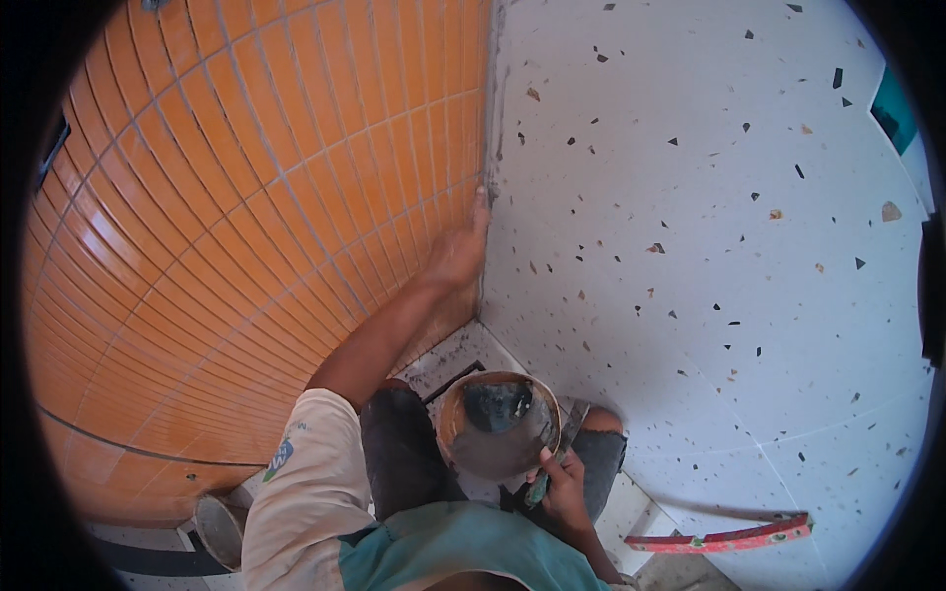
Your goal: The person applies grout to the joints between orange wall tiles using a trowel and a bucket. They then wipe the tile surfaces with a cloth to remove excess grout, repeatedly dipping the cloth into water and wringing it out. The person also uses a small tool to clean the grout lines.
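My left hand (458, 254) reaches up to the corner where the orange tile wall (325, 187) meets the white speckled wall (670, 246). Its index finger is stretched out against the grey grout joint (490, 148), and nothing shows in that hand. Low at the right, my right hand (562, 485) is closed around the greenish handle of a putty knife (570, 433), blade upward. The knife lies alongside the rim of a round bucket (443, 419) between my knees. Grey paste (503, 451) and a dark, smeared piece (496, 404) are inside the bucket.
A red spirit level (724, 535) leans at the foot of the white wall, lower right. Another bucket (219, 530) stands by the tile wall, lower left. Dark crumbs lie on the floor (463, 347) in the corner. A dark bar (453, 382) lies behind the paste bucket.
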Action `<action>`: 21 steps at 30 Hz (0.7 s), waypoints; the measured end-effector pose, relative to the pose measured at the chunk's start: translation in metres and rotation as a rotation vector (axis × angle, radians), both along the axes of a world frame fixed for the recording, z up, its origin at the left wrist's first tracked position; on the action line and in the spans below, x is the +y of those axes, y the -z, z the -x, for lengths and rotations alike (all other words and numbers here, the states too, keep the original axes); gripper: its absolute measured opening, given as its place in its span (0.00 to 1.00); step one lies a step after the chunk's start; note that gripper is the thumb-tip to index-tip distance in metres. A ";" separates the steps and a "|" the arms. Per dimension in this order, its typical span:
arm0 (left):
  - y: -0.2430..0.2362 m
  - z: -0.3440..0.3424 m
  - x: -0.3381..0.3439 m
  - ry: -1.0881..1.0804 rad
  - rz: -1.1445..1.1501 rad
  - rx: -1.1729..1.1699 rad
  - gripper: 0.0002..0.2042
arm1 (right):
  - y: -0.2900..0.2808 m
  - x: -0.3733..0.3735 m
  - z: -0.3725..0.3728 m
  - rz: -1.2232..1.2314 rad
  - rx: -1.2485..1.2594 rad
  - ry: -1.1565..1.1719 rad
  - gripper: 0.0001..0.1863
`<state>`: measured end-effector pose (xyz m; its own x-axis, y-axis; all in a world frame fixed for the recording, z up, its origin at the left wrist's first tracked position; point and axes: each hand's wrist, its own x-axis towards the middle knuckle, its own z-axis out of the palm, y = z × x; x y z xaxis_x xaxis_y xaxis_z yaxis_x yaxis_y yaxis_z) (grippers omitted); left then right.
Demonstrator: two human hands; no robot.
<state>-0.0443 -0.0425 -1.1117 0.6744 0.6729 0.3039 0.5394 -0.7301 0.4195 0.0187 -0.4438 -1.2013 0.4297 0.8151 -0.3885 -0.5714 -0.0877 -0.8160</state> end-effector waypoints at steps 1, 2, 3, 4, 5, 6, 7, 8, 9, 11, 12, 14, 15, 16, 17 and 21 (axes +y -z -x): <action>-0.001 -0.001 0.003 0.000 -0.038 -0.026 0.31 | 0.000 0.000 0.001 -0.004 -0.001 -0.001 0.10; -0.006 -0.002 0.004 -0.003 -0.054 -0.030 0.31 | -0.001 0.001 0.002 -0.008 -0.002 -0.002 0.10; -0.014 -0.005 0.005 -0.003 -0.071 -0.035 0.31 | -0.002 0.002 0.003 -0.007 -0.011 0.002 0.10; -0.019 -0.007 0.008 -0.002 -0.088 -0.039 0.30 | -0.004 0.002 0.004 -0.005 -0.020 0.005 0.10; -0.014 -0.008 0.017 -0.032 0.042 -0.019 0.31 | -0.006 0.002 0.005 -0.004 -0.032 0.003 0.10; -0.008 -0.012 0.025 -0.056 0.173 0.000 0.31 | -0.007 0.003 0.005 0.005 -0.027 0.002 0.11; 0.002 -0.013 0.028 -0.066 0.215 0.040 0.31 | -0.007 0.003 0.006 0.014 -0.023 0.000 0.11; 0.004 -0.013 0.025 -0.073 0.256 0.085 0.32 | -0.007 0.003 0.006 0.024 -0.017 -0.001 0.11; 0.005 -0.009 0.010 -0.065 0.208 0.151 0.32 | -0.005 0.001 0.006 0.032 -0.024 0.000 0.11; 0.031 -0.005 0.001 -0.031 0.079 0.144 0.32 | -0.001 -0.003 0.004 0.051 -0.039 -0.004 0.12; 0.070 -0.005 0.012 -0.005 -0.006 0.071 0.33 | -0.002 -0.003 0.004 0.058 -0.038 -0.013 0.12; 0.080 -0.004 0.008 0.056 -0.137 -0.032 0.33 | -0.006 -0.002 0.004 0.075 -0.024 -0.004 0.12; 0.048 0.005 -0.009 0.085 -0.182 -0.059 0.34 | -0.004 -0.001 0.005 0.073 -0.028 0.010 0.12; 0.049 0.007 -0.005 0.061 -0.182 -0.068 0.34 | -0.004 -0.001 0.005 0.078 -0.034 0.009 0.11; 0.049 0.006 0.000 0.043 -0.182 -0.076 0.34 | -0.003 -0.002 0.006 0.090 -0.039 0.015 0.11; 0.023 -0.002 0.024 0.006 -0.019 0.069 0.33 | -0.003 0.002 0.003 0.063 -0.033 -0.008 0.10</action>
